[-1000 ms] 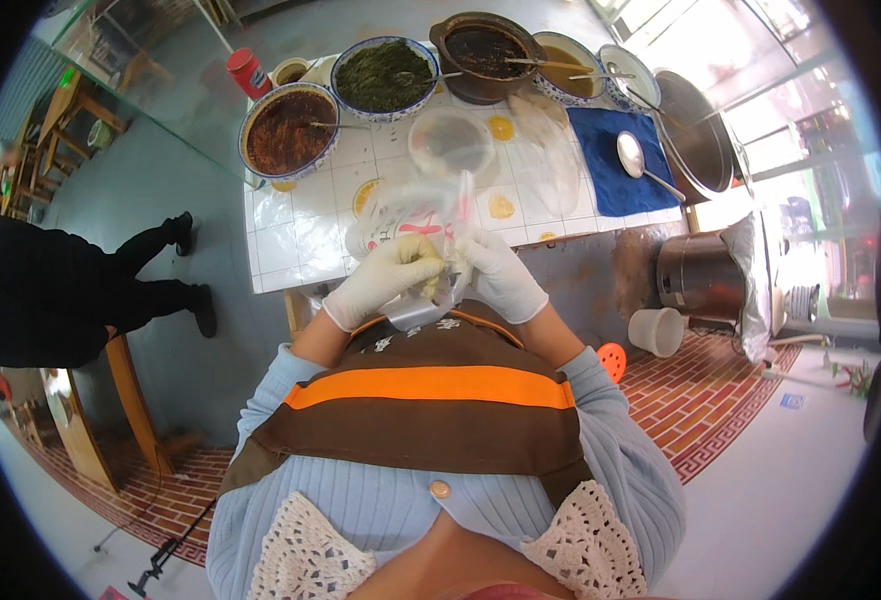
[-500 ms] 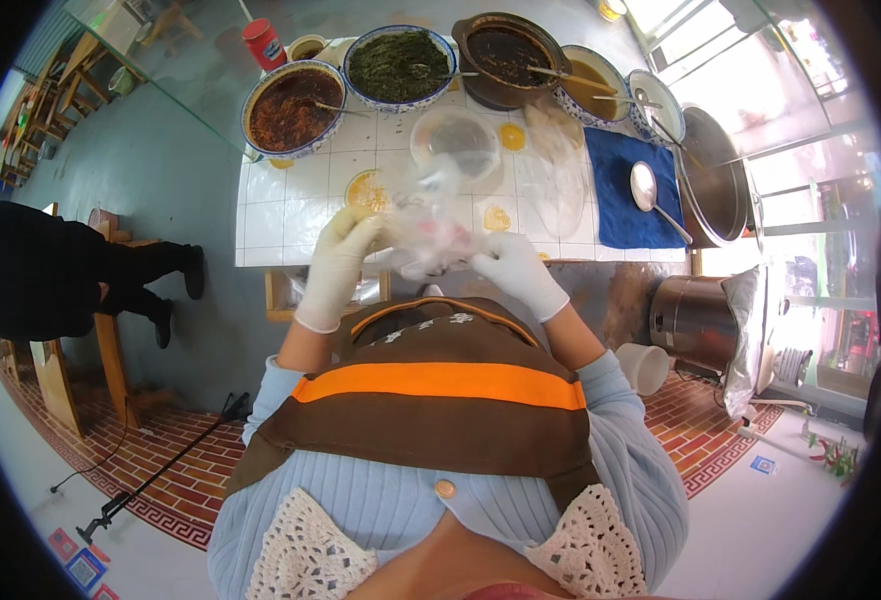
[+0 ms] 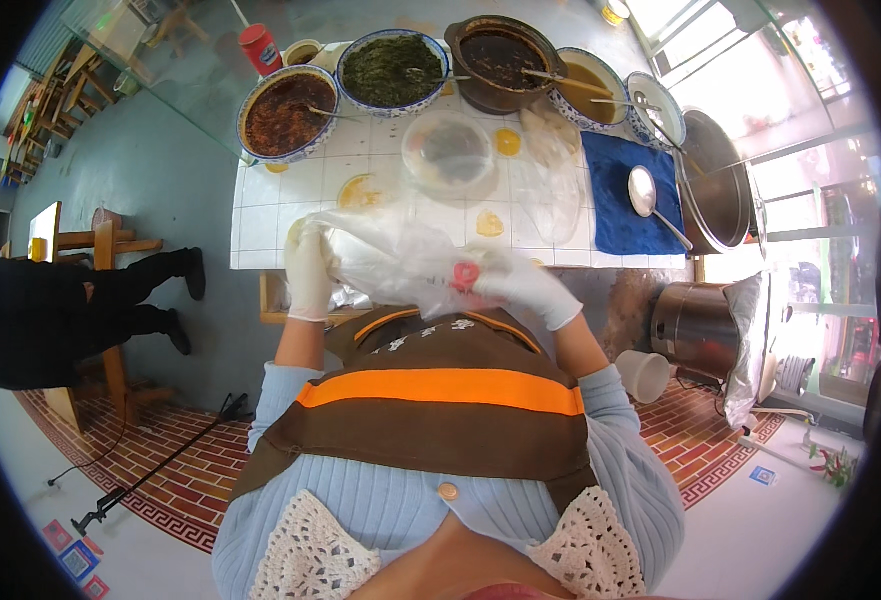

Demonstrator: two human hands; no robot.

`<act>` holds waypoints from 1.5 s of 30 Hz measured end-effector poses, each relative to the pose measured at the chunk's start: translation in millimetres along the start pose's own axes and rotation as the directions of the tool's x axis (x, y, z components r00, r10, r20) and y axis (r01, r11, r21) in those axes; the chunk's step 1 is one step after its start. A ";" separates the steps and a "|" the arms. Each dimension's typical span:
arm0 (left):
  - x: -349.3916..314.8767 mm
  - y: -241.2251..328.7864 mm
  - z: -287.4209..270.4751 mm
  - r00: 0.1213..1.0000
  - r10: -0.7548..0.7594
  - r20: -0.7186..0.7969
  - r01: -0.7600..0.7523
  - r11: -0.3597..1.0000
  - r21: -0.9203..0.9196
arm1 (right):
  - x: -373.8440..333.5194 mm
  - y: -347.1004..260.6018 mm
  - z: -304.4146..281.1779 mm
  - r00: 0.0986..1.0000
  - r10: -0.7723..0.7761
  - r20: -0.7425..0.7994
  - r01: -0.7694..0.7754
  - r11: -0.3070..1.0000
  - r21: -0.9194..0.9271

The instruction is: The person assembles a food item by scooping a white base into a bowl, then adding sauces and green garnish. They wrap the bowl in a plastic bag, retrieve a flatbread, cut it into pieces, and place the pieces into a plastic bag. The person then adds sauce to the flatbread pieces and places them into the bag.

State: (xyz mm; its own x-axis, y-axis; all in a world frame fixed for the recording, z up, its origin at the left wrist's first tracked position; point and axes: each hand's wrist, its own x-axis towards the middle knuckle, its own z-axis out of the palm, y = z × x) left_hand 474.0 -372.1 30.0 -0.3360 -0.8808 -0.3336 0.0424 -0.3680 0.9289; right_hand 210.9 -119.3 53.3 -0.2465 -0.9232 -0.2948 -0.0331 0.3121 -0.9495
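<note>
Reading a clock face centred on the bag, twelve away from the person: out between ten and eleven sits the bowl of red-brown sauce [image 3: 288,115] with a spoon in it, well apart from the work. Between eight and nine, the gloved left hand [image 3: 308,272], fingers curled in, grips the bag's left end. And in the middle, the clear plastic bag [image 3: 385,243] itself, spread between the hands over the near edge of the bench [image 3: 270,237]! An even, gentle pull should serve the thin film best; a hard tug could tear it. At one o'clock stands a round clear tub [image 3: 448,155], so a low sweep risks catching it. Just past three, the gloved right hand [image 3: 525,283] is at the red-printed end, too blurred to tell how far its fingers close; a firm pinch there would help.
</note>
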 end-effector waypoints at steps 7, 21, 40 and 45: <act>-4.9 -69.8 33.2 0.959 -0.256 0.125 0.164 0.855 0.491 | 17.8 39.7 -60.5 0.970 0.122 -0.209 0.013 0.837 0.547; 0.3 -77.1 212.7 0.251 -0.172 0.952 -0.790 0.531 0.305 | 124.2 70.6 -175.1 0.872 -0.490 -0.016 0.243 0.461 -0.854; 42.8 -96.9 305.6 0.458 -0.387 0.800 -0.881 -0.075 0.468 | 52.0 87.5 -211.5 0.973 0.123 -0.197 -0.205 0.054 -0.977; 56.7 -118.3 312.1 0.500 -0.172 0.849 -0.862 -0.006 0.507 | 54.3 81.3 -218.3 0.992 0.114 -0.058 -0.072 0.123 -0.990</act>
State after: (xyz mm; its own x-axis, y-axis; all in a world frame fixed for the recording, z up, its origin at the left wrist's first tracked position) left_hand 156.2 -285.6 -48.5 -0.9739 -0.1249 -0.1897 -0.1879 0.9122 0.3640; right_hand -16.6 -95.1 -16.4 -0.3044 -0.8670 -0.3944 -0.9450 0.3269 0.0107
